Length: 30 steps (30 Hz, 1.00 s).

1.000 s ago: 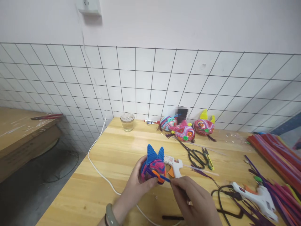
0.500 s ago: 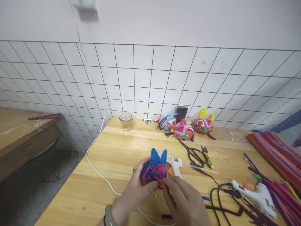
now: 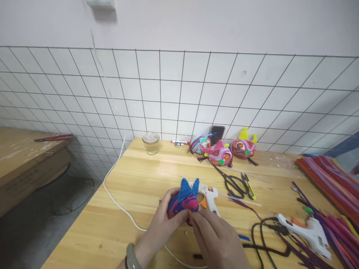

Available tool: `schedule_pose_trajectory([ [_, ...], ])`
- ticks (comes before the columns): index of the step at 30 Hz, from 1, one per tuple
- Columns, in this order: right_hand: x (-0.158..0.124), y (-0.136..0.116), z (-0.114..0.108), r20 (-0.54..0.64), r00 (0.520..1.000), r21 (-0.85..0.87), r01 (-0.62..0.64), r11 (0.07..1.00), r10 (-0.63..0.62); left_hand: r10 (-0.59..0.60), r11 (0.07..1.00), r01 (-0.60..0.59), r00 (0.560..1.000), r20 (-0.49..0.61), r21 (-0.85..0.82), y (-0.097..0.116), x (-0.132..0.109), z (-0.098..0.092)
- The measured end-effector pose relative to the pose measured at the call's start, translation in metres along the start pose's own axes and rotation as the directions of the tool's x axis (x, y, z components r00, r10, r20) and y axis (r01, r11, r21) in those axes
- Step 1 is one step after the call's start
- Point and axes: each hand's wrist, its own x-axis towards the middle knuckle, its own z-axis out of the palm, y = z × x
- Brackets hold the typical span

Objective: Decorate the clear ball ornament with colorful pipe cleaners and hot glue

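A small pipe-cleaner figure point(image 3: 184, 198) with two blue ears and a pink and purple body is held above the wooden table point(image 3: 134, 194). My left hand point(image 3: 165, 220) wraps round its left side and underside. My right hand point(image 3: 215, 239) has its fingers pressed against the figure's lower front; what lies under the fingertips is hidden. A white glue gun point(image 3: 209, 195) lies just behind the figure.
Three finished figures point(image 3: 218, 151) stand by the wire grid wall, with a glass jar point(image 3: 150, 143) to their left. Black scissors point(image 3: 232, 183), a second glue gun point(image 3: 305, 231) with black cord, piled pipe cleaners point(image 3: 328, 183) and a white cable point(image 3: 117, 201) also lie on the table.
My right hand has moved left, up against the figure, and now covers the blue strand it was pinching. The figure has tipped slightly toward me.
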Motion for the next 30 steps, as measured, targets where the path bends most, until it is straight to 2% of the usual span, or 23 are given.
schedule_pose_trajectory([
  [12, -0.007, 0.001, 0.007, 0.014, 1.0, -0.057, 0.028, 0.998, -0.027, -0.005, 0.999, 0.006, 1.0, -0.029, 0.039, 0.002, 0.001, 0.001],
  [18, -0.007, 0.001, 0.005, -0.02, 1.0, -0.042, 0.023, 0.999, -0.024, -0.033, 0.999, 0.033, 0.999, -0.025, -0.007, 0.0, 0.001, -0.001],
  [21, -0.013, 0.003, 0.004, 0.043, 0.999, -0.024, 0.022, 0.999, -0.021, -0.044, 0.999, 0.043, 0.999, -0.027, -0.013, -0.002, 0.002, -0.003],
  [24, -0.017, 0.006, 0.003, 0.084, 0.996, -0.025, 0.033, 0.999, -0.031, -0.021, 0.998, 0.023, 0.999, 0.036, -0.053, -0.003, 0.003, -0.004],
  [26, -0.016, 0.007, 0.003, 0.062, 0.997, -0.038, 0.045, 0.998, -0.043, -0.023, 0.997, 0.027, 0.998, 0.054, -0.075, -0.003, 0.004, -0.005],
  [30, -0.012, 0.005, 0.001, 0.017, 0.998, -0.058, 0.061, 0.996, -0.06, -0.094, 0.995, 0.094, 0.996, -0.008, -0.037, -0.003, 0.003, -0.004],
])
